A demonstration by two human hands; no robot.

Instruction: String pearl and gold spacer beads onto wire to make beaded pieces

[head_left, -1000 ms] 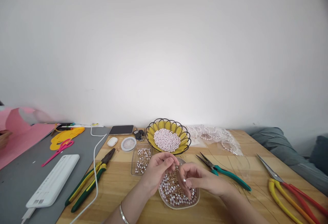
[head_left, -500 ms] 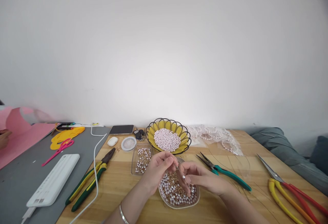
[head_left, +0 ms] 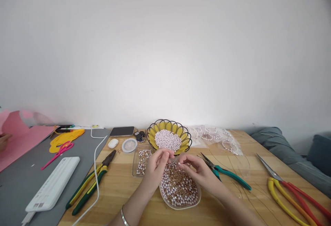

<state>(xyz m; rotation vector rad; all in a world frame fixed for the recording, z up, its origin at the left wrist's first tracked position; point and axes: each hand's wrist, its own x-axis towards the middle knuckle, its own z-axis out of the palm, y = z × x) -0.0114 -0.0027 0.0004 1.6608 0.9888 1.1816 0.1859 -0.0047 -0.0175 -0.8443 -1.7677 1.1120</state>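
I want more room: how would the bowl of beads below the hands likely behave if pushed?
The bowl looks wide and shallow, so it would probably slide rather than tip. Its beads are small, round and loose, so they would likely roll; a jolt might spill some. The wooden tabletop looks smooth, so it may offer little grip.

Slim, shiny silver-coloured bangle [head_left: 123, 216] around the left forearm [head_left: 140, 195].

In the lower centre, my beads [head_left: 178, 188] shone glossy, pearly and metallic gold. The table [head_left: 120, 181] looked smooth wood, my bracelet [head_left: 123, 216] polished metal.
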